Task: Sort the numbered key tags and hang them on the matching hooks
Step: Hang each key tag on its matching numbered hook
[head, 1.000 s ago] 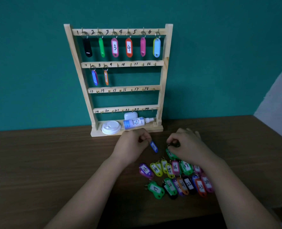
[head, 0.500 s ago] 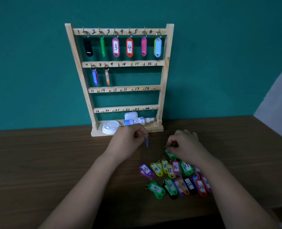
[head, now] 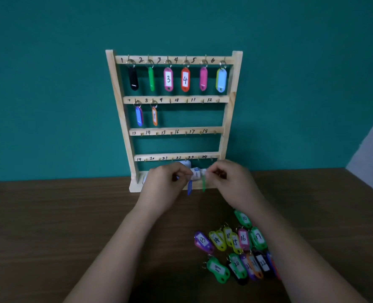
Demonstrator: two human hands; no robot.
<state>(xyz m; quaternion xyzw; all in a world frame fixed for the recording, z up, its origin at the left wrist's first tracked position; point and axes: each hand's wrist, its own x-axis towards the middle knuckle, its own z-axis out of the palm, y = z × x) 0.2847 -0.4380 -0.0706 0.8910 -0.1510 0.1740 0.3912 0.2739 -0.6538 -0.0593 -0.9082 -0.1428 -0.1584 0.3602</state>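
A wooden rack [head: 231, 119] with numbered hooks stands against the wall. Tags hang on hooks 1 to 8, among them pink tag 3 [head: 168, 79] and orange tag 4 [head: 185, 79]. My left hand [head: 166, 184] pinches a blue tag [head: 189, 187] that dangles edge-on in front of the rack's base. My right hand [head: 231, 182] pinches a green tag [head: 204, 183], also hanging edge-on. Their numbers are hidden. Several loose numbered tags [head: 236, 252] lie on the table at the lower right, with green tag 10 [head: 243, 218] nearest my right wrist.
A small white bottle [head: 196, 173] lies on the rack's base, partly hidden behind my hands. The brown wooden table [head: 50, 226] runs wide to the left. A pale surface [head: 371, 149] shows at the right edge.
Both hands have risen from the table toward the rack's base. The right hand has lifted a green tag off the pile; the left still carries the blue tag.
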